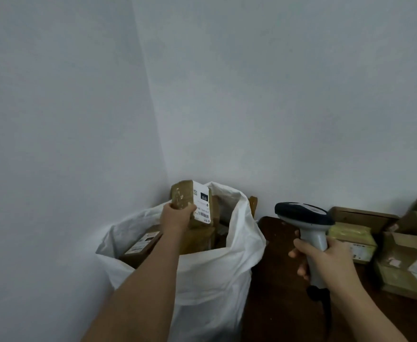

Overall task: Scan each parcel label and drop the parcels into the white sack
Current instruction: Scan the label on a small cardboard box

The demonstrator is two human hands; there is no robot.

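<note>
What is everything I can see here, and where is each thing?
sack: one, white, open, in the wall corner.
held parcel: one, brown with a white label, over the sack's mouth.
parcels in sack: several, brown, exact count unclear.
scanner: one, grey with a dark head, above the table.
table: one, dark brown, right of the sack.
parcels on table: several, brown and yellowish, far right.
walls: two, pale.
left hand: grips the held parcel.
right hand: grips the scanner.

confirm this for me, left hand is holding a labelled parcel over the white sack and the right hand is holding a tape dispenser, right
Not quite. The head view shows the right hand holding a handheld barcode scanner, not a tape dispenser. The left hand does hold a labelled parcel over the white sack.
</note>
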